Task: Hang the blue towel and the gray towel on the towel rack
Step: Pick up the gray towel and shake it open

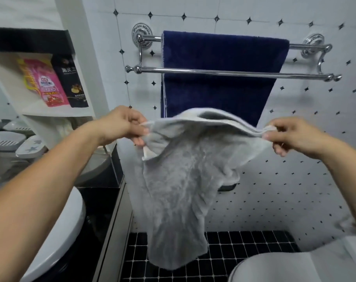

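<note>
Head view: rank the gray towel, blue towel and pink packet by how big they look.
1. gray towel, though it is nearer the camera.
2. blue towel, partly hidden.
3. pink packet, clearly smallest.

- gray towel (177, 200): fluffy matt cloth
- blue towel (219, 82): plush matt cloth
- towel rack (223, 72): polished chrome metal
- wall tiles (295, 190): glossy, smooth
- floor tiles (244, 247): glossy black

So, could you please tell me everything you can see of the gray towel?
The gray towel is soft, fluffy cloth with a paler hemmed edge. Not yet hung, it is held up by the left hand and right hand, each pinching a top corner; the upper edge bows between them. The rest droops in loose folds, below and in front of the towel rack and blue towel.
</note>
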`<state>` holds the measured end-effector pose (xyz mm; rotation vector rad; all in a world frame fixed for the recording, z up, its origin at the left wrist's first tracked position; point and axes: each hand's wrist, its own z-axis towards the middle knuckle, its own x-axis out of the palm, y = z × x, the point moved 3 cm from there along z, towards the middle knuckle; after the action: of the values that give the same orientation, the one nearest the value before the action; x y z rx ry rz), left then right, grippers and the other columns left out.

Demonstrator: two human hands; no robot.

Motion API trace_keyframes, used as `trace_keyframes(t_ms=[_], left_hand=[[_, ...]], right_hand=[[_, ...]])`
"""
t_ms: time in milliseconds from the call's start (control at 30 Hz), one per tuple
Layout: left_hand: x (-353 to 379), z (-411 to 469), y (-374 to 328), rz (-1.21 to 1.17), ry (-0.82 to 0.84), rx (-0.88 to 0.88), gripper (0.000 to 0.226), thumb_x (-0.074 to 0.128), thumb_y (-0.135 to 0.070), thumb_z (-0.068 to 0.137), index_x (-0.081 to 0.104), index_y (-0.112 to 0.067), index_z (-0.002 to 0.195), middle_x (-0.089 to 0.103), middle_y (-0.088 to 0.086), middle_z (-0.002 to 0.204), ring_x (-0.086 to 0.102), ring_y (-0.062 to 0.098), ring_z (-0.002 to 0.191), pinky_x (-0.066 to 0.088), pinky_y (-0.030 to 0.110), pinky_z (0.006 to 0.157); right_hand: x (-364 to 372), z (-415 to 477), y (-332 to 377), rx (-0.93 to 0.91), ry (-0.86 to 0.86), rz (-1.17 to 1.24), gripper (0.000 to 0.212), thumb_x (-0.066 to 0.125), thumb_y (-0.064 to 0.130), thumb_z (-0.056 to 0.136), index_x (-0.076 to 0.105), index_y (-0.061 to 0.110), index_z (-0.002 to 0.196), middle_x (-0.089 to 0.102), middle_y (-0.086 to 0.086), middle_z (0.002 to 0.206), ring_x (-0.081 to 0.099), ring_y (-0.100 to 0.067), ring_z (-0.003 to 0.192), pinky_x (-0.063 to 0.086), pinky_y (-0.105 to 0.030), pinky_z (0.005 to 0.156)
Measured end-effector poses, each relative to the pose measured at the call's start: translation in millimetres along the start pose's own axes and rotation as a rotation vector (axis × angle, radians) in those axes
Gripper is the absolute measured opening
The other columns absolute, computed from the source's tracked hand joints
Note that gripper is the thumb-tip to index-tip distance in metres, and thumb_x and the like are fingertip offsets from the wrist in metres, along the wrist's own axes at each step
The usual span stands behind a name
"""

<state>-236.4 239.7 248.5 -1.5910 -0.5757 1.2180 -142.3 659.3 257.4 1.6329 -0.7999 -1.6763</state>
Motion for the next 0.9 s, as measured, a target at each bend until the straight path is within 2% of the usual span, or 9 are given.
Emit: trace_keyframes(t_ms=[33, 100, 233, 367, 500, 633, 700, 800, 900], left_hand=[[0, 1, 4, 0.207, 0.029, -0.044, 0.015, 0.066, 0.011, 0.083, 0.066, -0.003, 0.077, 0.067, 0.019, 0.066, 0.067, 0.023, 0.053, 0.057, 0.025, 0.054], [-3, -2, 2, 0.270, -0.014, -0.072, 0.010, 0.068, 0.008, 0.083, 0.064, -0.001, 0.079, 0.066, 0.020, 0.066, 0.066, 0.026, 0.055, 0.057, 0.026, 0.056], [-13, -5, -3, -0.286, -0.025, 0.057, 0.008, 0.068, -0.001, 0.075, 0.062, -0.002, 0.080, 0.063, 0.012, 0.063, 0.067, 0.021, 0.053, 0.057, 0.023, 0.055], [-12, -6, 7, 0.169, 0.019, -0.104, 0.008, 0.068, 0.005, 0.082, 0.063, 0.000, 0.080, 0.066, 0.014, 0.060, 0.067, 0.018, 0.048, 0.056, 0.022, 0.050], [-14, -10, -4, -0.305, 0.030, 0.056, 0.019, 0.064, -0.002, 0.075, 0.070, -0.014, 0.062, 0.064, 0.004, 0.056, 0.063, 0.016, 0.045, 0.054, 0.021, 0.050], [-26, -1, 10, 0.189, -0.019, -0.086, 0.012, 0.067, 0.007, 0.084, 0.067, -0.003, 0.077, 0.066, 0.020, 0.067, 0.065, 0.019, 0.048, 0.055, 0.023, 0.050], [-29, -5, 10, 0.209, -0.044, -0.094, 0.015, 0.065, 0.010, 0.084, 0.067, -0.003, 0.077, 0.066, 0.021, 0.066, 0.066, 0.019, 0.049, 0.056, 0.023, 0.052], [-29, -6, 4, -0.200, 0.001, -0.010, 0.014, 0.064, 0.007, 0.073, 0.071, -0.005, 0.076, 0.063, 0.013, 0.059, 0.067, 0.021, 0.048, 0.057, 0.023, 0.052], [-31, 0, 9, 0.086, 0.003, -0.095, 0.010, 0.067, 0.008, 0.080, 0.065, -0.001, 0.078, 0.064, 0.017, 0.060, 0.066, 0.020, 0.047, 0.056, 0.023, 0.049]], right_hand=[[5, 0, -3, 0.041, 0.049, -0.209, 0.012, 0.072, 0.012, 0.085, 0.066, 0.014, 0.076, 0.056, -0.010, 0.044, 0.050, -0.019, 0.036, 0.044, -0.025, 0.041], [9, -1, -1, 0.051, 0.084, -0.202, 0.013, 0.073, 0.015, 0.085, 0.065, 0.014, 0.075, 0.055, -0.011, 0.044, 0.049, -0.020, 0.037, 0.043, -0.025, 0.042], [6, 7, 8, -0.078, 0.003, 0.380, 0.014, 0.073, 0.022, 0.077, 0.063, 0.013, 0.077, 0.049, -0.002, 0.046, 0.041, -0.014, 0.037, 0.038, -0.023, 0.041], [16, 11, -4, 0.074, 0.074, -0.257, 0.010, 0.072, 0.016, 0.086, 0.068, 0.015, 0.078, 0.055, -0.008, 0.045, 0.048, -0.019, 0.039, 0.042, -0.026, 0.046], [24, 12, 11, -0.112, 0.102, 0.420, 0.007, 0.068, 0.019, 0.086, 0.067, 0.012, 0.083, 0.051, 0.000, 0.048, 0.041, -0.012, 0.038, 0.039, -0.022, 0.042], [27, 19, -4, 0.067, 0.050, -0.261, 0.012, 0.068, 0.014, 0.090, 0.064, 0.009, 0.080, 0.056, -0.005, 0.053, 0.052, -0.017, 0.042, 0.045, -0.031, 0.046], [26, 17, 0, -0.006, 0.045, 0.017, 0.015, 0.071, 0.018, 0.086, 0.063, 0.005, 0.083, 0.052, -0.005, 0.049, 0.045, -0.016, 0.040, 0.040, -0.028, 0.045], [24, 16, 15, -0.123, 0.051, 0.523, 0.017, 0.066, 0.024, 0.084, 0.061, 0.008, 0.086, 0.050, 0.003, 0.050, 0.039, -0.009, 0.039, 0.034, -0.021, 0.041], [20, 22, 6, 0.037, -0.029, -0.182, 0.021, 0.071, 0.019, 0.087, 0.058, 0.008, 0.074, 0.052, 0.000, 0.046, 0.044, -0.011, 0.037, 0.035, -0.025, 0.045]])
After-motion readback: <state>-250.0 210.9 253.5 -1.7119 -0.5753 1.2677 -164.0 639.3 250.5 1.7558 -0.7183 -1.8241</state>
